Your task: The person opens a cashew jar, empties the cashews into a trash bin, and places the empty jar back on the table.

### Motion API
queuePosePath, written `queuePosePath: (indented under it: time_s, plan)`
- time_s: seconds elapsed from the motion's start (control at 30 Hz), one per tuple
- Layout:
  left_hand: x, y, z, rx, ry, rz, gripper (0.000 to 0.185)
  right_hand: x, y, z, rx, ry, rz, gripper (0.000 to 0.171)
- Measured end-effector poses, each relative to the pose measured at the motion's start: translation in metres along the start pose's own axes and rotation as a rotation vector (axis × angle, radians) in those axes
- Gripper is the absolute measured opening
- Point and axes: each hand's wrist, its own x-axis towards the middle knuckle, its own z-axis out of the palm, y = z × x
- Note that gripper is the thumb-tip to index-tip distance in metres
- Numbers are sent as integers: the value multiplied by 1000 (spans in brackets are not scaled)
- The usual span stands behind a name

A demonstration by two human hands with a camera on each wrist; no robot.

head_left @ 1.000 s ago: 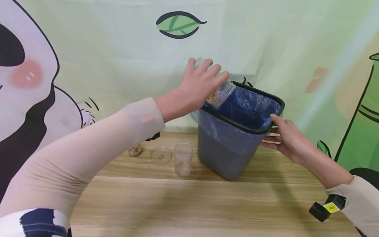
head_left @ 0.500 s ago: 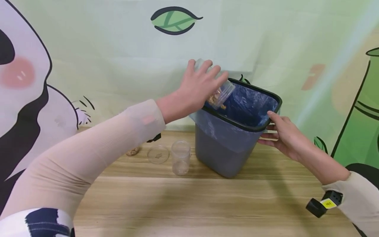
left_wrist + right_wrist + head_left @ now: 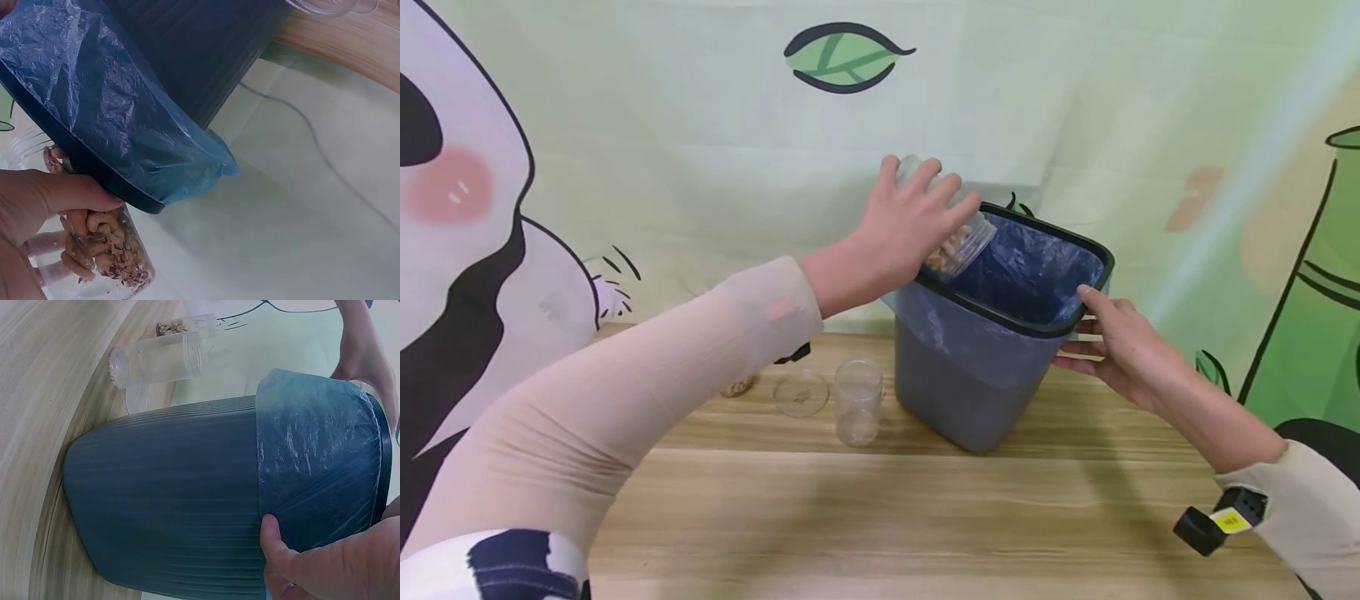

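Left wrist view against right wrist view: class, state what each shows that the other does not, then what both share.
Only the left wrist view shows the left hand gripping the tilted clear plastic jar of brown nuts at the bin's black rim.

Only the right wrist view shows the right hand holding the bin's side, plus an empty clear plastic jar and a second nut-filled jar on the wooden table.

Both show the dark grey ribbed plastic bin with its blue plastic liner.
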Motion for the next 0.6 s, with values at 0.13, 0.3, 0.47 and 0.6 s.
queuePosePath:
  time_s: [0.13,0.3,0.47,0.6]
  plan:
    - [1,2,-1,19,-7,19,74,0,0,0,11,1,-4,49]
    - [2,0,-4,25,-18,8,74,-1,-2,0,10,-7,-4,50]
    - [1,-1,-5,13,-20,-10,76,-2,-1,0,13,-10,-6,50]
    - [-1,-2,-5,-4,1,-18,73,-2,0,1,15,-10,1,50]
